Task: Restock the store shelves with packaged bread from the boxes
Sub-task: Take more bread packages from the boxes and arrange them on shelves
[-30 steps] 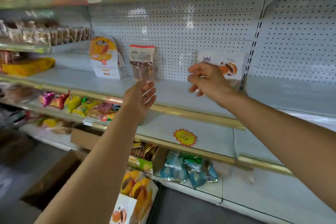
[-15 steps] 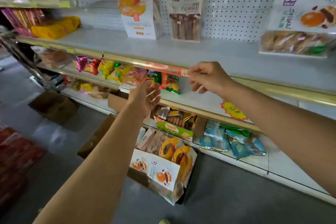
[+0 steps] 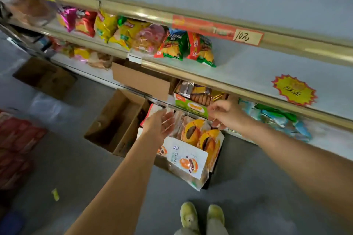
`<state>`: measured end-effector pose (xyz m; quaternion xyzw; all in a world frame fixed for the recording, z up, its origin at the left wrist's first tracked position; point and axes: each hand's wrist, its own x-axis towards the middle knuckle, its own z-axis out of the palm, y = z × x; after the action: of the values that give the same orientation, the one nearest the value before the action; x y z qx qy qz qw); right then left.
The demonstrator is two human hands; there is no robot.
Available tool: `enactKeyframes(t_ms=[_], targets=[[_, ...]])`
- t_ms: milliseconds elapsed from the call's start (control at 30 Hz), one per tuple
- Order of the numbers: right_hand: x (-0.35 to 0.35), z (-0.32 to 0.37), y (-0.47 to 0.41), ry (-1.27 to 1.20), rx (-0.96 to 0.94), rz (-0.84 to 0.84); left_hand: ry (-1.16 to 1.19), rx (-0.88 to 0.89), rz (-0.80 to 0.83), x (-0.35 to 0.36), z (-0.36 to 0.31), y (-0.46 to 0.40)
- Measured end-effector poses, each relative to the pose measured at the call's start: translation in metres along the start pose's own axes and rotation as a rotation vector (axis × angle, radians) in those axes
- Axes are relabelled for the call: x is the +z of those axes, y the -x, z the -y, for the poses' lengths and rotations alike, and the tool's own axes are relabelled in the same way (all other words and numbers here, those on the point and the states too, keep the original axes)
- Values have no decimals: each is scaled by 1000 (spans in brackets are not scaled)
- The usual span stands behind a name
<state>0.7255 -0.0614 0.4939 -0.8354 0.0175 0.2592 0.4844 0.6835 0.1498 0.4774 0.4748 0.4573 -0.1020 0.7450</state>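
Both hands hang empty over the box [image 3: 214, 166] on the floor: left hand [image 3: 160, 126] spread flat, right hand [image 3: 227, 116] loosely curled, holding nothing. Bread packs [image 3: 193, 150] fill the box, and the top shelf [image 3: 248, 2] lies mostly bare, so most restocking looks undone

Yellow-green shoes [image 3: 202, 217], grey floor [image 3: 76, 168].
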Motion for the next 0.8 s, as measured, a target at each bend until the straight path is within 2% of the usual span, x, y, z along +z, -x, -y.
enactKeyframes(t_ms=[133, 433, 633, 800], targets=[[35, -66, -41, -28, 151, 78, -12, -93, -80, -17, 47, -63], [116, -237, -108, -136, 534, 59, -101, -334, -161, -57, 191, -208], [186, -357, -135, -158, 725, 49, -266, -332, -224, -80, 268, -305], [249, -413, -150, -252, 820, 27, -477, -220, -210, -112, 313, -385]])
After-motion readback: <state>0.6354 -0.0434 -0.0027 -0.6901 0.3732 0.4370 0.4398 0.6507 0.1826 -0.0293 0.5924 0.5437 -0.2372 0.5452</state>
